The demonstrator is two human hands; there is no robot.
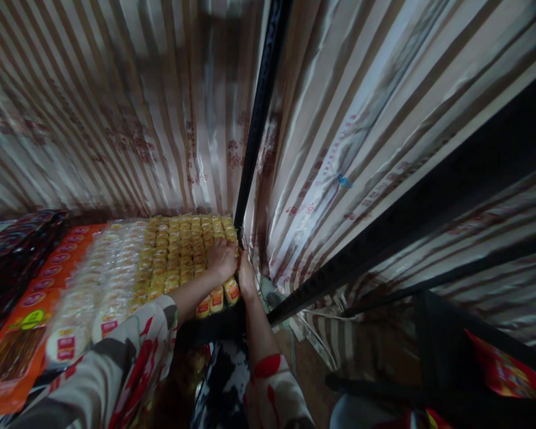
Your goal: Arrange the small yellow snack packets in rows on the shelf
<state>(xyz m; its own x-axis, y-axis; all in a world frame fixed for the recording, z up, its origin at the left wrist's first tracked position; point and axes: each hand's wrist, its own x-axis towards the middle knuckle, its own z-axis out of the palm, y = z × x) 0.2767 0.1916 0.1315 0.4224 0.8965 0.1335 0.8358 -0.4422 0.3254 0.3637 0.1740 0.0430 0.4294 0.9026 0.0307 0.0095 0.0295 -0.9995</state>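
Note:
Both my hands reach onto a shelf packed with rows of small yellow snack packets (178, 250). My left hand (221, 257) lies knuckles up on the right end of those rows, fingers curled down among the packets. My right hand (245, 275) presses in beside it at the shelf's right edge, next to the black upright post (259, 113); its fingers are hidden. Three packets with red labels (217, 300) stand at the front edge just below my left wrist. My sleeves are patterned white, grey and red.
Left of the yellow rows lie white packets (102, 280), then orange packets (36, 298) and dark ones (9, 250). Striped brown-and-white sheeting (116, 107) covers the back and right side. Black rack bars (384, 238) cross at right, with a red bag (509, 369) low down.

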